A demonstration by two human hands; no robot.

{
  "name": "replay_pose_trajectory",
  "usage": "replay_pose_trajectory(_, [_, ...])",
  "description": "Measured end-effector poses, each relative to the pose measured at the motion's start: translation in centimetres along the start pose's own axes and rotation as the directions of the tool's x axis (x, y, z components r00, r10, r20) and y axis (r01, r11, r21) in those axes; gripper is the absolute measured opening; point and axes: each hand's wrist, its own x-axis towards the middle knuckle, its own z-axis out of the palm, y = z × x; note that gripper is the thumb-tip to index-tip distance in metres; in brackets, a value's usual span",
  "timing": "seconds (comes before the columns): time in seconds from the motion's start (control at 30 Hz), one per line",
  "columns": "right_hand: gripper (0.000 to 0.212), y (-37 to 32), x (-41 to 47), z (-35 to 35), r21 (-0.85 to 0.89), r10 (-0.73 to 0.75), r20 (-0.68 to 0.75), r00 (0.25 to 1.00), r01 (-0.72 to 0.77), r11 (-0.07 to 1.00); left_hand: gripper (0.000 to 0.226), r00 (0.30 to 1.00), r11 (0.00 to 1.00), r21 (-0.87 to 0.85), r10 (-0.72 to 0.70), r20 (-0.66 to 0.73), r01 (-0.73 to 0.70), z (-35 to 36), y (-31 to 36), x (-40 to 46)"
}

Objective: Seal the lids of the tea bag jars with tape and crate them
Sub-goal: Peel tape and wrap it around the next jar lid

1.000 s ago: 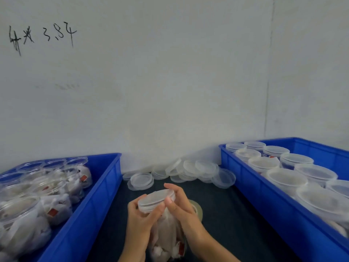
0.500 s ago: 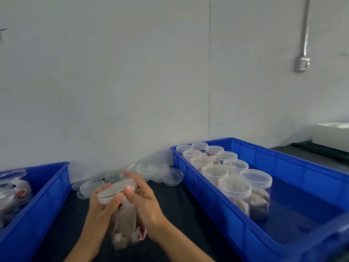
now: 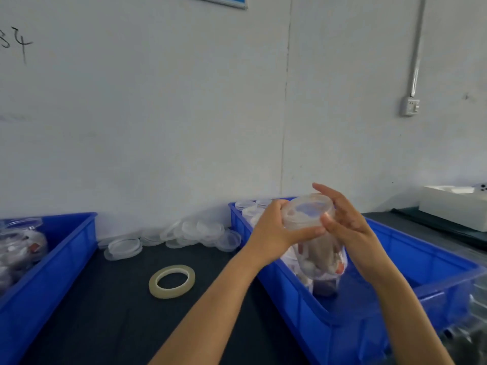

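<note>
I hold a clear plastic jar point(image 3: 317, 255) full of tea bags, with a clear lid point(image 3: 307, 211), in the air above the right blue crate point(image 3: 411, 262). My left hand point(image 3: 274, 230) grips the jar's top from the left, thumb curled along the lid's rim. My right hand point(image 3: 342, 219) lies against the right side of the lid with its fingers straight. More lidded jars point(image 3: 249, 206) stand at the far end of that crate, mostly hidden behind my hands. A roll of clear tape point(image 3: 171, 281) lies flat on the dark table.
A left blue crate point(image 3: 50, 262) holds several jars of tea bags point(image 3: 21, 246). Loose clear lids point(image 3: 168, 237) are piled along the wall between the crates. A white box point(image 3: 453, 206) sits at the far right. A wall socket point(image 3: 409, 106) is mounted above.
Both hands have carried the jar up and to the right, from over the table to above the right crate. The tape roll now shows on the table.
</note>
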Motion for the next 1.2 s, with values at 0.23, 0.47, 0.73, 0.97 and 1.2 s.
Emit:
replay_pose_trajectory(0.23, [0.05,3.1,-4.0,-4.4,-0.197,0.21,0.045,0.977,-0.197,0.96,0.087,0.992,0.941,0.323,-0.117,0.037,0.099,4.3,-2.3,-0.6])
replay_pose_trajectory(0.47, [0.061,5.2,-4.8,-5.6,-0.329,0.433,0.094,0.896,-0.383,0.863,0.088,0.975,0.796,0.594,-0.206,0.085,0.116,5.5,-4.2,-1.9])
replay_pose_trajectory(0.73, [0.07,5.0,-4.4,-5.9,-0.457,0.575,0.16,0.802,-0.457,0.763,0.09,0.981,0.67,0.737,-0.185,0.056,0.084,6.8,-4.8,-2.3])
replay_pose_trajectory(0.97, [0.056,5.5,-3.5,-6.2,-0.597,0.68,0.137,0.72,-0.488,0.637,0.08,0.984,0.738,0.668,-0.168,0.049,0.093,7.2,-4.0,-3.2])
replay_pose_trajectory(1.2, [0.086,5.7,-2.7,-6.7,-0.739,0.705,0.04,0.708,-0.454,0.498,0.073,0.978,0.704,0.71,-0.158,0.136,0.016,6.2,-3.6,-2.9])
